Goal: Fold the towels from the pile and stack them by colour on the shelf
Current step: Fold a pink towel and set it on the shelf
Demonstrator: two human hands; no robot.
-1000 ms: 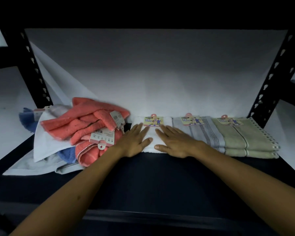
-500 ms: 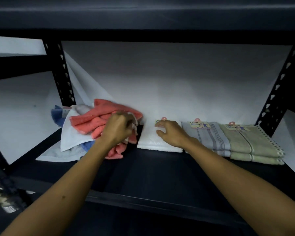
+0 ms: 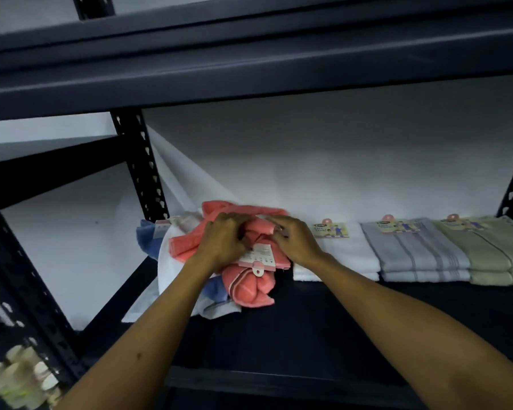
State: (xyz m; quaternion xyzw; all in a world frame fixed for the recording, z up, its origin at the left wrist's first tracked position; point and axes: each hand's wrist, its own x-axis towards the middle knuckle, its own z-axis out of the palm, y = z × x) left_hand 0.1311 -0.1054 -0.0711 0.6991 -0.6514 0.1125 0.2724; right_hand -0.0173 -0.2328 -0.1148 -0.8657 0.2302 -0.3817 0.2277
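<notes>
Gripping, it seems, coral towel with both hands.

left hand bare, no glove/ring | right hand bare, no glove/ring | forearms bare to frame edge | small dark spot on left forearm

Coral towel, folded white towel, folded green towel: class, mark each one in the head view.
coral towel (image 3: 251, 291), head view, on its bulging lower front fold.
folded white towel (image 3: 350, 254), head view, on its flat top.
folded green towel (image 3: 492, 250), head view, on its top face.
</notes>
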